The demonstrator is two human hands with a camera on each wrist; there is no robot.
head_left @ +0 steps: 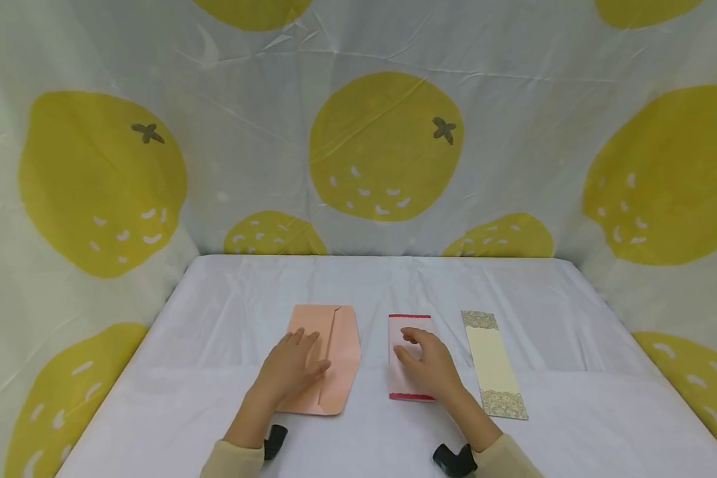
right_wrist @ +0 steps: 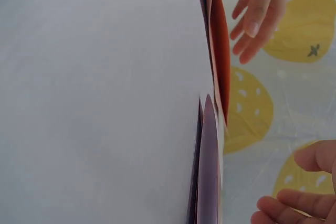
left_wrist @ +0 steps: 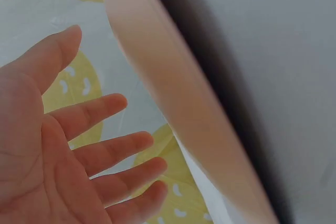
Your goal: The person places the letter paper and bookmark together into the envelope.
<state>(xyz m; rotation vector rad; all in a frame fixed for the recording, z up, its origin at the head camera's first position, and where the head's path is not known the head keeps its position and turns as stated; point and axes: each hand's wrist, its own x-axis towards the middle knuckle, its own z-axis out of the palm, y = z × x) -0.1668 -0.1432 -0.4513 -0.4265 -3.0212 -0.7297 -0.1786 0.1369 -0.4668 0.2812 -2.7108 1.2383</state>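
Observation:
A peach envelope (head_left: 343, 372) lies on the table with its flap spread to the right. My left hand (head_left: 293, 368) hovers over its left part. In the left wrist view those fingers (left_wrist: 113, 153) are spread and the palm stands apart from the envelope (left_wrist: 173, 77). Right of the envelope lies a pale pink folded paper piece (head_left: 399, 378) with red bands at both ends. Above it is my right hand (head_left: 430, 362), fingers loosely bent and holding nothing. The right wrist view shows the folded piece edge-on (right_wrist: 208, 166), its layers slightly parted, below the envelope (right_wrist: 220, 51).
A long cream card (head_left: 494, 358) with patterned gold-grey ends lies to the right of my right hand. White cloth covers the table (head_left: 573, 411). Lemon-printed curtains (head_left: 502, 153) stand behind it and at both sides. Black straps or mounts (head_left: 454, 459) sit at my wrists.

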